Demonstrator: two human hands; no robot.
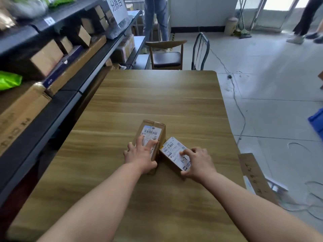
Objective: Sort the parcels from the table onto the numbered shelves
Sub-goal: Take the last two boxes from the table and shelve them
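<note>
Two small cardboard parcels with white shipping labels sit side by side near the middle of the wooden table point(157, 95). My left hand point(140, 156) grips the left parcel point(153, 127), fingers over its label and thumb at its near side. My right hand point(199, 162) grips the right parcel point(172, 151), whose label carries a handwritten "1-1". The two parcels touch at their inner corners. The dark shelves point(52, 109) run along the left side of the table.
The shelves hold several cardboard boxes point(46, 58), a long flat carton point(22, 117) and a green bag point(8, 82). A wooden chair point(166, 55) and a metal chair point(201, 49) stand beyond the table. Cables and a blue crate point(317, 120) lie on the floor right; people stand far back.
</note>
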